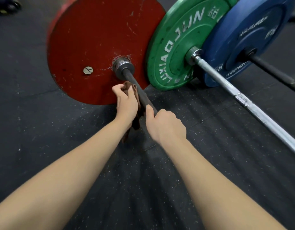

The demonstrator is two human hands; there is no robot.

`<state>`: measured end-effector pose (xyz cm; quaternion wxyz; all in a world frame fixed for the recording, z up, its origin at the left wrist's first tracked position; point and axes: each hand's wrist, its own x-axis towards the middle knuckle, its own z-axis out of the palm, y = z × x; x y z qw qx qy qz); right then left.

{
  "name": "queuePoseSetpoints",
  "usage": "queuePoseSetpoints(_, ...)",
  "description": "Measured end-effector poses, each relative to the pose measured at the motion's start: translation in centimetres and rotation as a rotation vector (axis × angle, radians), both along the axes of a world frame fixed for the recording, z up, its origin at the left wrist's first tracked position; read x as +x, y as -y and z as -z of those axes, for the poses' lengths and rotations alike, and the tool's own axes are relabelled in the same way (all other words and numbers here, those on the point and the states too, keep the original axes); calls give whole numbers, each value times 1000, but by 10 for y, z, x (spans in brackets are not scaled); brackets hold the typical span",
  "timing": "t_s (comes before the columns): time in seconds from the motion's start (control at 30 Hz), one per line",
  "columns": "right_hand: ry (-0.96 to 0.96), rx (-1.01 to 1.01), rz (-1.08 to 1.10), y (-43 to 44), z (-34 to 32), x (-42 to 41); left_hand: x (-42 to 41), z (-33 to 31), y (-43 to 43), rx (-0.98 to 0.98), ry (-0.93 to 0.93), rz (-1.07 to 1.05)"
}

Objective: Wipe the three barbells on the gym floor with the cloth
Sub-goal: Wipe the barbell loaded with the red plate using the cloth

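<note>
Hands: L hand [125, 103] grips brown cloth [136, 122], held against dark bar [142, 95] nr red plate [100, 39]; R hand [165, 125] wrapped round same bar just behind. Alongside to R on gym floor [35, 122]: silver bar [243, 100] w/ green plate [181, 44], black bar [276, 72] w/ blue plate [253, 30].

The red plate [93, 47] is scuffed with pale scratches. The green plate [170, 63] and the blue plate [253, 35] carry white lettering. The nearest bar [144, 98] is dark grey, the middle bar [226, 83] silver with a whitish band, the far bar [273, 70] black. The cloth [136, 123] is brown. The floor [43, 130] is black, flecked white.
</note>
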<state>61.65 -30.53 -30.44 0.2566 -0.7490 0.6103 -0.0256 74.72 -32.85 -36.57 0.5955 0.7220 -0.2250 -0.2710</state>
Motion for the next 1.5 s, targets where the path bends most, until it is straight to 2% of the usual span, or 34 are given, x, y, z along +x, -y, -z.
queuePoseSetpoints(0.13,38,-33,-57,9,4,17,30,-14,25,20,-42,-66)
queuePoseSetpoints(0.23,-17,-112,-85,7,8,14,41,-16,36,74,45,-104)
queuePoseSetpoints(0.3,-24,-130,-79,6,9,14,39,-12,36,49,39,-121)
queuePoseSetpoints(0.37,-22,-145,-72,6,9,15,33,-9,34,28,2,-121)
queuePoseSetpoints(0.53,-20,-176,-80,4,10,15,19,3,20,-14,66,-95)
queuePoseSetpoints(0.67,-24,-189,-80,4,12,15,34,-7,29,48,98,-84)
queuePoseSetpoints(0.8,-26,-195,-83,3,12,14,44,-24,42,65,24,-151)
queuePoseSetpoints(0.93,-20,-197,-81,4,12,14,31,-14,35,48,-31,-160)
queuePoseSetpoints(1.2,-24,-205,-78,4,11,15,33,-16,30,79,49,-124)
queuePoseSetpoints(1.37,-10,-191,-82,4,11,14,34,-30,26,42,-99,-140)
queuePoseSetpoints(1.5,-2,-152,-75,6,11,14,19,-33,-7,-55,87,-189)
